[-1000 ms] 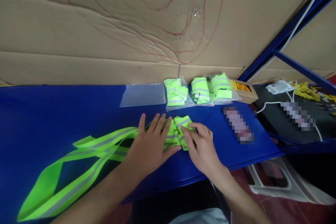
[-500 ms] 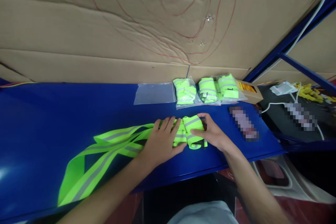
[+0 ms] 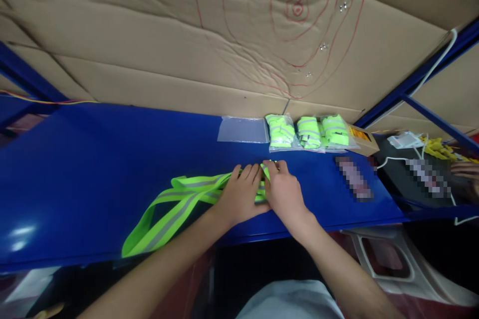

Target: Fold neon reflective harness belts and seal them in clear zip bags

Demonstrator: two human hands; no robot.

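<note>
A neon-yellow reflective strap [image 3: 172,217] with grey stripes lies on the blue table, its loose loops trailing to the left and toward the front edge. My left hand [image 3: 239,197] rests flat over the strap, fingers stretched and slightly apart, pressing it down. Just to its right, my right hand [image 3: 286,192] is curled over the folded end of the strap and hides most of that bundle. A sliver of the yellow band shows between the two hands.
Behind my hands are a flat clear plastic bag [image 3: 243,130] and several bagged yellow bundles [image 3: 280,132], with a cardboard box [image 3: 364,142] beside them. A blurred-out phone-like object [image 3: 354,178] lies to the right. Another person's hand [image 3: 466,169] appears at the right edge.
My right hand has gone from holding the folded bundle's right side to covering it from above, closer to my left hand. The bundle has turned mostly out of sight. The view has shifted left.
</note>
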